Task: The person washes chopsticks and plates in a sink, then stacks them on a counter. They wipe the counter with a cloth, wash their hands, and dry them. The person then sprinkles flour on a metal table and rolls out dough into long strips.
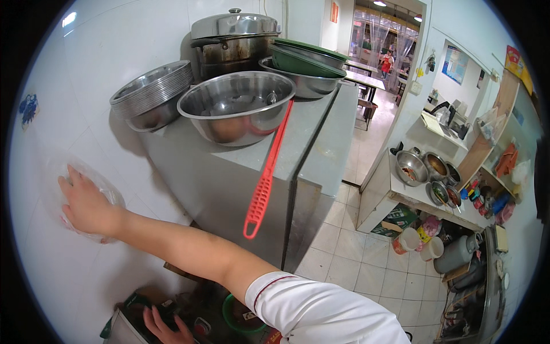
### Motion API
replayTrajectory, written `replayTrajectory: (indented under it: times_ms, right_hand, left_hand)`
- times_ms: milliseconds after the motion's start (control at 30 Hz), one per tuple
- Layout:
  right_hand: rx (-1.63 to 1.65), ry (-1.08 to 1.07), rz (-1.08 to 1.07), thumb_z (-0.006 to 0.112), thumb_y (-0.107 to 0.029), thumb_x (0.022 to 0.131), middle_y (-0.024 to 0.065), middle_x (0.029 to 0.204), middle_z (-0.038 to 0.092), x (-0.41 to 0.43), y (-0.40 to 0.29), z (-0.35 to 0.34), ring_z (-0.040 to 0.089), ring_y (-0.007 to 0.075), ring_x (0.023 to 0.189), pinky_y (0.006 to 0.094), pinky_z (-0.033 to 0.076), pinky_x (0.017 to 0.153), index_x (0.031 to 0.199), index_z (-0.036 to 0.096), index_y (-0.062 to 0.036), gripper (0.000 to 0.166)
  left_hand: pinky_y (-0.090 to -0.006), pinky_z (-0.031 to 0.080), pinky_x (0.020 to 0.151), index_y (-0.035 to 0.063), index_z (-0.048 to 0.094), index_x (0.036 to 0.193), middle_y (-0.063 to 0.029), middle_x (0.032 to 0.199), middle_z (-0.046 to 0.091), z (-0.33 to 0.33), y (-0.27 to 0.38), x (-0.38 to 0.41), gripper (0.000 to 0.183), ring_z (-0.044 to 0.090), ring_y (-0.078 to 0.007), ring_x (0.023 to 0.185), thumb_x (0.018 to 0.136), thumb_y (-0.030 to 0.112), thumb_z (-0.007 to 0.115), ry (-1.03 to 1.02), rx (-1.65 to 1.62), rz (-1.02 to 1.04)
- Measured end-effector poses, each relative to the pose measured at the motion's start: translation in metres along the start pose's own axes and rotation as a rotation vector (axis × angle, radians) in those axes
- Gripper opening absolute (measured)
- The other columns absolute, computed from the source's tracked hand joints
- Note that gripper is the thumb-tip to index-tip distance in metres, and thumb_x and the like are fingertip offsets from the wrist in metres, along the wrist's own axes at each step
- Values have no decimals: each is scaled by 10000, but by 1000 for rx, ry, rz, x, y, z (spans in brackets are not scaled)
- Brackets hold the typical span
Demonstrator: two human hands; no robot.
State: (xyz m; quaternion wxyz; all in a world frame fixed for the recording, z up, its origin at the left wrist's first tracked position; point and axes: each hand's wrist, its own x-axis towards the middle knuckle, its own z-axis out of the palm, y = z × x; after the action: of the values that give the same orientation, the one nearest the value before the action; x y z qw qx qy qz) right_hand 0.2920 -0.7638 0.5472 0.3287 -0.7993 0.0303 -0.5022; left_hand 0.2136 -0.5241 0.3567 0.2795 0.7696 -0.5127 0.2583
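My right hand (88,206) reaches across to the white tiled wall, its arm stretched out from a white sleeve. A clear plastic bag (112,195) at the wall surrounds its fingers, which look partly bent. Whether they grip anything in the bag is hidden. Low at the picture's bottom edge, my left hand (165,329) shows only in part, with fingers apart and nothing visible in them. It is nearest to an open carton (133,301) with dark green sides. A green-rimmed basin (225,314) lies to its right, partly behind my sleeve.
On a grey cabinet (215,180) stand a steel bowl (240,124), stacked steel basins (150,96), a lidded pot (234,47) and a green colander (300,60). A red plastic handle (262,195) juts past the cabinet's edge. Food bowls (411,167) and a gas cylinder (453,253) are at right.
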Motion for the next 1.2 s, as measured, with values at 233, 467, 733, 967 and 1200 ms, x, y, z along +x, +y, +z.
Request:
replayTrajectory:
  times_ms: [233, 467, 733, 967, 1200]
  right_hand:
    - [-613, -14, -352, 589, -153, 786, 239, 1162, 546, -6, -48, -15, 390, 412, 1226, 447, 271, 1076, 1112, 559, 100, 414]
    - [110, 254, -556, 623, -74, 790, 162, 1010, 620, -207, -100, 74, 598, 346, 906, 411, 498, 808, 977, 594, 9, 206]
    - [333, -818, 811, 600, -73, 884, 16, 787, 604, -556, -77, -13, 508, 82, 660, 241, 426, 590, 897, 666, 44, 135]
    - [-5, -1533, 371, 607, -130, 847, 54, 689, 609, -640, -44, -58, 551, 112, 617, 280, 456, 573, 883, 663, 45, 187]
    - [-34, -1755, 97, 584, -103, 831, 51, 691, 629, -645, -48, -48, 583, 124, 603, 274, 460, 554, 900, 651, 25, 161]
  left_hand:
    - [-507, 382, 959, -33, 462, 1263, -238, 1274, 445, -42, 8, -241, 558, 439, -380, 1181, 837, 262, 668, -125, -19, -314]
    - [-412, 453, 896, -27, 399, 1328, -242, 1353, 361, -130, 121, -461, 576, 470, -394, 1148, 782, 13, 580, -4, -53, -1025]
    - [-363, 493, 856, 6, 483, 1232, -192, 1228, 471, -186, 281, -575, 471, 571, -336, 1001, 778, 33, 605, 362, 116, -1483]
    - [-450, 365, 1008, -11, 434, 1297, -237, 1327, 415, -141, 389, -651, 545, 429, -403, 1204, 786, 63, 609, 284, 441, -1735]
    - [-541, 132, 1116, -30, 225, 1433, -260, 1501, 165, -126, 272, -727, 734, 153, -437, 1386, 858, 275, 563, 207, 614, -1888]
